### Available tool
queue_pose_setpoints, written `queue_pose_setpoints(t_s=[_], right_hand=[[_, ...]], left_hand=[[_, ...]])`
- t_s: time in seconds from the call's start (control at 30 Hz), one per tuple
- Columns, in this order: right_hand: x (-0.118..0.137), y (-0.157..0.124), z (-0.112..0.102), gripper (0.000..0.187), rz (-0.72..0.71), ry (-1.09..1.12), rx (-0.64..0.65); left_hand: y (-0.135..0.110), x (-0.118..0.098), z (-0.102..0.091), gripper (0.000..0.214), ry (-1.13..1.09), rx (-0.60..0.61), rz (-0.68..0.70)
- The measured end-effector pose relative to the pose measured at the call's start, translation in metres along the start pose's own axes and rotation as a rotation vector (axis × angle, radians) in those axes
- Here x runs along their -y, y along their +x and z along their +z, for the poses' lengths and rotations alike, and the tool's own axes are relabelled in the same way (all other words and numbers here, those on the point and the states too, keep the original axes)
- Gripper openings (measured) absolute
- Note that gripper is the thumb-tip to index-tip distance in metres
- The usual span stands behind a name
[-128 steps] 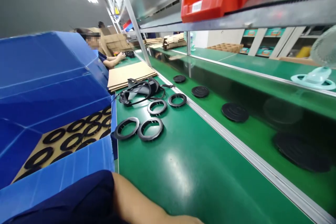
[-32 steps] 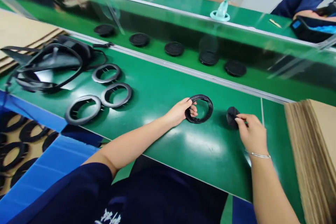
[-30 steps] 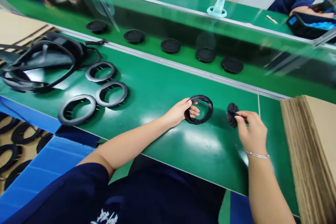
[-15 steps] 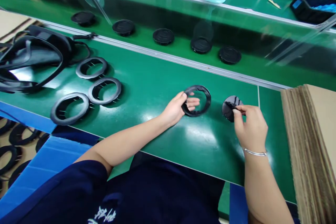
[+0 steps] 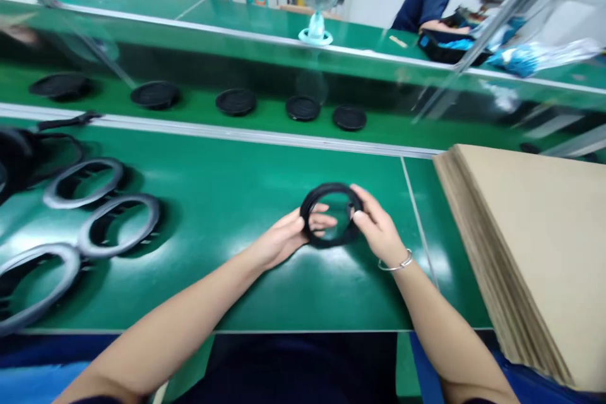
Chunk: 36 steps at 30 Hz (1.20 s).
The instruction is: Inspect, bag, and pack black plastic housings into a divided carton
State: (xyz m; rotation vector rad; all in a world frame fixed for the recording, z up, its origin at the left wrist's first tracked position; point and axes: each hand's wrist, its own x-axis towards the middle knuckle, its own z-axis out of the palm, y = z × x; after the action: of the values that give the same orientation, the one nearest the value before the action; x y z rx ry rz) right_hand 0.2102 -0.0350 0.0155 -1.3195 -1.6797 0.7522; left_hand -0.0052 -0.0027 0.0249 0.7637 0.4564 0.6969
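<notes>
Ring (image 5: 331, 189), one, in two hands (image 5: 284, 238) (image 5: 381, 230)

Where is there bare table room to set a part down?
Widest: between the loose rings and the left hand, up to the metal rail. Smaller: between the held ring and the near edge. Crowded: the left end, with those rings and a black strap; the right, under the cardboard stack.

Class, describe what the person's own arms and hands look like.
Both the left hand and the right hand are ungloved. A thin, silver-coloured bracelet circles the right wrist; the left has none. Dark sleeves just show at the bottom edge.
</notes>
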Motion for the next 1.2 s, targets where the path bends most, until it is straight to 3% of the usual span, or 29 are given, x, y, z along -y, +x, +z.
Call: queue_pose_setpoints(t_s=[0.1,0.17,0.2,0.27,0.37,0.43,0.5,0.57,0.63,0.8,0.9,1.0,1.1,1.2], right_hand=[[0.012,-0.007,-0.001,0.04,-0.195,-0.178,0.34],[0.018,-0.008,0.002,0.044,-0.2,-0.25,0.481],[0.019,-0.007,0.003,0.049,-0.162,-0.273,0.475],[0.016,-0.001,-0.002,0.051,-0.016,-0.346,0.339],[0.002,0.006,-0.022,0.032,0.294,-0.58,0.139],[-0.007,0.007,-0.033,0.02,0.433,-0.696,0.155],[-0.013,0.006,-0.037,0.017,0.45,-0.708,0.199],[-0.016,0.006,-0.034,0.022,0.377,-0.676,0.197],[-0.017,0.006,-0.029,0.021,0.329,-0.65,0.186],[-0.022,0.011,-0.025,0.013,0.361,-0.63,0.141],[-0.021,0.008,-0.029,0.013,0.235,-0.634,-0.008],[-0.008,0.0,-0.026,0.015,-0.077,-0.622,-0.161],[0.009,-0.008,-0.011,0.018,-0.386,-0.63,-0.167],[0.019,-0.012,0.003,0.018,-0.518,-0.685,-0.136]], left_hand=[[-0.004,-0.008,-0.006,0.057,0.29,0.143,-0.21],[-0.005,-0.009,-0.009,0.053,0.46,0.221,-0.324],[-0.005,-0.01,-0.01,0.051,0.49,0.2,-0.34],[-0.004,-0.012,-0.012,0.045,0.443,0.02,-0.291],[0.001,-0.019,-0.015,0.039,0.311,-0.323,-0.12],[0.005,-0.023,-0.017,0.03,0.249,-0.45,-0.047],[0.008,-0.024,-0.018,0.018,0.217,-0.503,-0.025],[0.01,-0.023,-0.017,0.015,0.206,-0.503,-0.026],[0.011,-0.02,-0.015,0.019,0.2,-0.482,-0.018],[0.012,-0.017,-0.013,0.028,0.154,-0.473,0.022],[0.011,-0.016,-0.011,0.026,0.103,-0.472,0.031],[0.009,-0.006,-0.005,0.024,0.043,-0.441,-0.009],[0.008,0.009,0.004,0.031,-0.02,-0.384,-0.064],[0.007,0.02,0.011,0.042,-0.061,-0.34,-0.112]])
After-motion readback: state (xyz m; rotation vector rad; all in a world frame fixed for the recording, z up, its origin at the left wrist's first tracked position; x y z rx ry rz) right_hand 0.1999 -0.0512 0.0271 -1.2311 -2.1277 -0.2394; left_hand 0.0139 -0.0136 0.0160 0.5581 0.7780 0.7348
